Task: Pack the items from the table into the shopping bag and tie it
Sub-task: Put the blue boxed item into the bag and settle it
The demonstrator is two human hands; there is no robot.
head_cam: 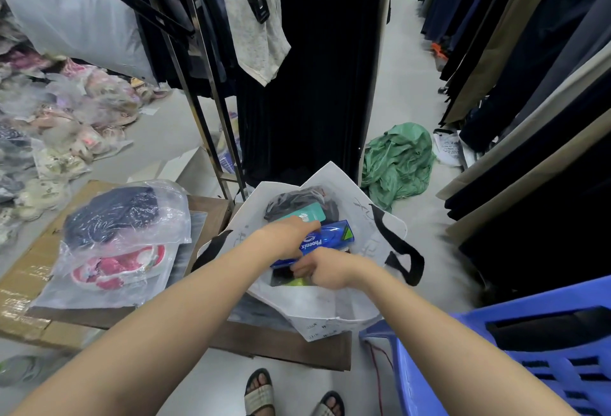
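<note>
A white shopping bag (330,309) with black handles stands open on the low table. Inside lie a blue "Phoenix" pack (327,238), a teal packet (305,214) and a dark wrapped item (291,199). My left hand (284,237) reaches into the bag and rests on the blue pack. My right hand (325,268) is inside the bag too, fingers closed at the pack's near end. On the table to the left sit a clear packet of dark clothing (122,214) and a red and white packet (115,266) under it.
Cardboard (20,286) covers the table's left part. A blue plastic crate (529,349) stands at the right. Clothes racks hang ahead and to the right. A green cloth (396,161) lies on the floor. Bagged goods pile up at the left. My sandalled feet (291,395) show below.
</note>
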